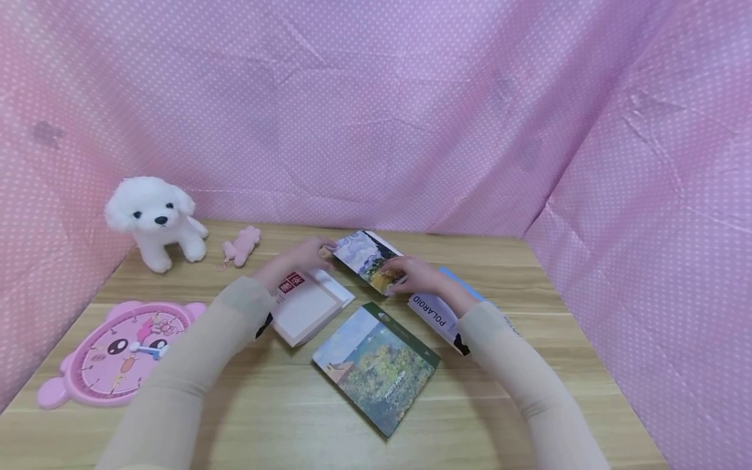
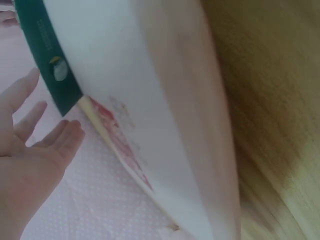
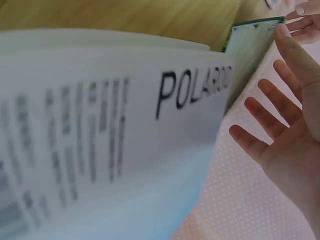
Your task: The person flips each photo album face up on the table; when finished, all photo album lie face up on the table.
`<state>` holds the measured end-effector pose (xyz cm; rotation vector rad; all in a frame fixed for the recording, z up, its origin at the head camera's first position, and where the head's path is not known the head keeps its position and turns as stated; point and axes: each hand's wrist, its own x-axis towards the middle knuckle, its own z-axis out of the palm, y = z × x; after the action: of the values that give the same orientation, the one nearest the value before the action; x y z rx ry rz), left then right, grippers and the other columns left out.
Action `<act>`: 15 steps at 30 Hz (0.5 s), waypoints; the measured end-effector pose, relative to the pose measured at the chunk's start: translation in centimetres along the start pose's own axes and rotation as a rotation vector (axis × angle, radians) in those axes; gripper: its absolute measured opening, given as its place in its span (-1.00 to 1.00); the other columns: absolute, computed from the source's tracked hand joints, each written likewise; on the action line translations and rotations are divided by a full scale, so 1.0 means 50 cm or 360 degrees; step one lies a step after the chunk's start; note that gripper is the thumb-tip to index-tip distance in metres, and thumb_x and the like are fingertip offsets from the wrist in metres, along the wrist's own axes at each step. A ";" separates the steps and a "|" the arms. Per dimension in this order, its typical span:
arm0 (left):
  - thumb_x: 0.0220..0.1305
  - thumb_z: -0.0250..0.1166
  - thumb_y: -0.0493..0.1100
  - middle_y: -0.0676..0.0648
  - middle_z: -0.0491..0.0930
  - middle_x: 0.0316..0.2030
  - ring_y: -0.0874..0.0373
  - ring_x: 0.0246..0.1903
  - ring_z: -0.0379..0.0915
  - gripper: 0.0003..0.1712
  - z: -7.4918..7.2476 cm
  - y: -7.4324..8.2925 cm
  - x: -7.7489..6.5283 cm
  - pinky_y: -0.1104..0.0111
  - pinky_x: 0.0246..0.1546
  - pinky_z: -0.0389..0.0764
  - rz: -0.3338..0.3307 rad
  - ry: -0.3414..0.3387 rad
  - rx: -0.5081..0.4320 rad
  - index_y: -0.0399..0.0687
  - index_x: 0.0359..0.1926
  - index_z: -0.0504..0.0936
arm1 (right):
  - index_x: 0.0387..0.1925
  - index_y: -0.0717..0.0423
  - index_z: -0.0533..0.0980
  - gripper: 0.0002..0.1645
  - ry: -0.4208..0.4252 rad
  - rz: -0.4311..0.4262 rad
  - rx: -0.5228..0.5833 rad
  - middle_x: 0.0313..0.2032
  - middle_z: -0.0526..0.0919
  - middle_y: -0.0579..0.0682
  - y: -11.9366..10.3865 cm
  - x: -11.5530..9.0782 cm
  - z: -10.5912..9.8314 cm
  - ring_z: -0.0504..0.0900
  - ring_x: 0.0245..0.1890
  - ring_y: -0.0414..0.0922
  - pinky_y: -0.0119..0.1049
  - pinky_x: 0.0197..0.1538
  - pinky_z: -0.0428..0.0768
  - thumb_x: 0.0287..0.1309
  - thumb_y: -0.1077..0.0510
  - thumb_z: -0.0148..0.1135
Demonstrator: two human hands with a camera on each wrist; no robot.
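Purple on one painted book (image 1: 360, 256), far back on bench (image 1: 282, 418), between left grip (image 1: 302, 258) and right grip (image 1: 416, 275), both with loose, straight fingers at its edges. Nearer: one green album (image 1: 376, 369), one white book (image 1: 308, 310), one Polaroid book (image 1: 431, 312). Off left, one each: toy dog (image 1: 157, 219), pink toy (image 1: 243, 247), clock (image 1: 111, 365).

Count two hands: one left hand (image 1: 302, 256) and one right hand (image 1: 416, 274). On your one tabletop (image 1: 282, 418), count two plush toys: one white dog (image 1: 163, 225) and one small pink figure (image 1: 242, 248). Count one pink clock (image 1: 120, 359). Count two painted-cover items: one photo album (image 1: 376, 369) and one painted booklet (image 1: 363, 256). Count one red-labelled white item (image 1: 305, 310). Count one item lettered POLAROID (image 1: 431, 314). Count your two sleeves (image 1: 182, 365).
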<state>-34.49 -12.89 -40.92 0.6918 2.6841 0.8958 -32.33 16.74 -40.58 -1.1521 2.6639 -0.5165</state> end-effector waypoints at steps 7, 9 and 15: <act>0.18 0.31 -0.15 -0.37 0.35 0.23 -0.27 0.24 0.24 -0.30 0.010 0.030 -0.019 -0.04 0.28 0.27 -0.0008 0.0163 0.0088 -0.40 0.26 0.31 | 0.28 0.13 0.33 -0.21 0.0000 0.0057 0.0028 0.26 0.39 0.10 -0.028 -0.042 -0.029 0.41 0.20 0.09 0.01 0.23 0.42 0.03 0.05 0.40; 0.19 0.30 -0.13 -0.37 0.37 0.21 -0.25 0.21 0.29 -0.31 0.019 0.044 -0.030 0.00 0.27 0.29 0.0022 0.0192 0.0114 -0.44 0.24 0.32 | 0.29 0.13 0.32 -0.20 0.0013 0.0049 0.0001 0.30 0.33 0.12 -0.034 -0.054 -0.034 0.30 0.29 0.11 0.06 0.32 0.29 0.03 0.04 0.40; 0.21 0.27 -0.13 -0.38 0.36 0.21 -0.25 0.23 0.26 -0.32 0.047 0.091 -0.073 0.01 0.28 0.29 0.0087 0.0210 0.0057 -0.46 0.24 0.31 | 0.32 0.11 0.29 -0.17 0.0086 -0.0037 -0.0056 0.37 0.22 0.10 -0.051 -0.094 -0.037 0.17 0.37 0.12 0.06 0.35 0.22 0.05 -0.05 0.37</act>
<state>-28.86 -10.33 -39.75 0.7421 2.8158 0.9401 -28.00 19.00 -37.72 -1.1969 2.7184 -0.5140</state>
